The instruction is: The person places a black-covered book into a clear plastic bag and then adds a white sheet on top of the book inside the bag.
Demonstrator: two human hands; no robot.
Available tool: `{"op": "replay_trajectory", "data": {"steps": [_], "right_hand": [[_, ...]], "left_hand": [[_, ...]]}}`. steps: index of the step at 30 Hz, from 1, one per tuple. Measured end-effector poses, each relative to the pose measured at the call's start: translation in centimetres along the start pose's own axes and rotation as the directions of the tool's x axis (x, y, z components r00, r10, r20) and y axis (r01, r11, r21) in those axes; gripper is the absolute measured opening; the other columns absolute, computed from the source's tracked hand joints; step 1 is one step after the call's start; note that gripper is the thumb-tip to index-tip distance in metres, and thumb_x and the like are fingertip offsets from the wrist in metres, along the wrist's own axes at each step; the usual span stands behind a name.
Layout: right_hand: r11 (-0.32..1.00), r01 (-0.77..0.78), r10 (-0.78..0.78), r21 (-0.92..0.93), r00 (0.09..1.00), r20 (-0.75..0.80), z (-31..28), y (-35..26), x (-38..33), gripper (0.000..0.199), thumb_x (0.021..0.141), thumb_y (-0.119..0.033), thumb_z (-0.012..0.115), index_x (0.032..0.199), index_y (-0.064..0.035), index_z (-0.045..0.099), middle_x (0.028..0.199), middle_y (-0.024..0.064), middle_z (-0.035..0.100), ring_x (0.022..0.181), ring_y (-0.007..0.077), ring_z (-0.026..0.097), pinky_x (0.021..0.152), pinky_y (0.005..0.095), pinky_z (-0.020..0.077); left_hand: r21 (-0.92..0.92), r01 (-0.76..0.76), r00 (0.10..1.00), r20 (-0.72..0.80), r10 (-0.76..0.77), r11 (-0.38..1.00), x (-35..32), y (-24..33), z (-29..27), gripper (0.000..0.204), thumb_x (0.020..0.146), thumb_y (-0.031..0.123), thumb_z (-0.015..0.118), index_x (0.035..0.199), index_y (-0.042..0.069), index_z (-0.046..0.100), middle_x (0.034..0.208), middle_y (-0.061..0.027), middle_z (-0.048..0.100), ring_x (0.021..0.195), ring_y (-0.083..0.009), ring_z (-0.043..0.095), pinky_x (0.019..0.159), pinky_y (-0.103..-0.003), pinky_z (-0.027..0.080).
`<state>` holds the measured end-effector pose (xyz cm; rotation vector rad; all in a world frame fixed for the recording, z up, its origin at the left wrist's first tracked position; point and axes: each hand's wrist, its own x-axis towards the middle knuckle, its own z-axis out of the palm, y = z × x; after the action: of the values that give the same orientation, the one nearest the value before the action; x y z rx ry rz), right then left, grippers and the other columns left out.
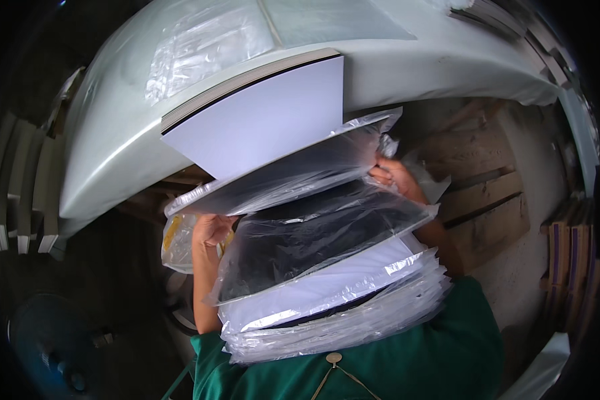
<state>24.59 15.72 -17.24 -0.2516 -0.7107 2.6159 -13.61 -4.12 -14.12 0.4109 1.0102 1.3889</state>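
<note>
Both hands hold a flat, plastic-wrapped panel [293, 163], tilted in front of me. My left hand [213, 230] is closed on its lower left edge, fingers partly hidden behind it. At its right end, my right hand [395, 177] pinches the edge, where loose clear film bunches up. Just below lies a dark sheet under clear plastic [313, 240]. It rests on top of a stack of plastic-wrapped sheets [340, 330] on my lap. Beyond the held panel, several boards with a white face [267, 110] lean against the table edge.
A pale covered table [440, 70] curves across the far side, with a clear plastic sheet [210, 50] on it. Boards stand upright at the far left [23, 180]. Wooden pallet slats [483, 193] lie at right, near more stacked boards [570, 247]. A blue round object [53, 347] stands lower left.
</note>
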Motion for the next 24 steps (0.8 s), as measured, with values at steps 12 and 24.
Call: {"op": "replay_trajectory", "data": {"steps": [12,24], "right_hand": [[0.817,-0.041,-0.396,-0.576,0.685,-0.611,-1.5,11.0,2.1,0.015,0.085,-0.024,0.049,0.082,-0.0093,0.052,0.054,-0.0035,0.040,0.045,0.0059,0.038,0.044,0.0204,0.0317],[0.724,-0.110,-0.509,-0.681,0.582,-0.635,-3.4,8.3,4.4,0.019,0.072,-0.022,0.068,0.072,-0.0051,0.060,0.068,-0.0002,0.057,0.061,0.0078,0.051,0.054,0.0249,0.0391]], "left_hand": [[0.036,-0.217,0.860,-0.466,0.208,0.976,3.9,-12.1,-3.9,0.007,0.072,0.001,0.053,0.078,0.004,0.053,0.071,-0.0034,0.052,0.062,-0.0121,0.047,0.059,-0.022,0.038],[0.421,-0.191,0.835,-0.406,0.372,0.887,6.7,-11.8,-5.1,0.011,0.068,0.000,0.048,0.078,0.004,0.050,0.066,0.0004,0.047,0.058,-0.0074,0.041,0.052,-0.020,0.032]]}}
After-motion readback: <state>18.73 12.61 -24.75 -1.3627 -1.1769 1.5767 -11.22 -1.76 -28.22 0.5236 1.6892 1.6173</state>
